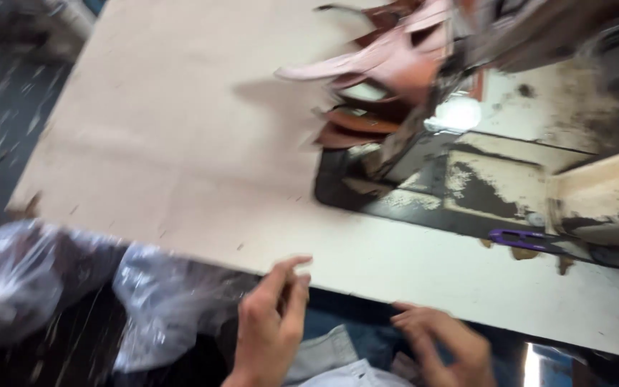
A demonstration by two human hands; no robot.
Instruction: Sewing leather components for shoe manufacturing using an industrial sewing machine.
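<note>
Two clear plastic bags [30, 276] sit at about eight o'clock in the view, below the near edge of the pale bench [180, 143]. The larger one lies at far left, crinkled and glinting, with something dark showing through. The second clear plastic bag [155, 308] lies just right of it, nearer seven o'clock, beside the left hand [270, 326]; motion blur hides whether the two touch. No labels, signs or screens can be made out anywhere in the blurred view.
</note>
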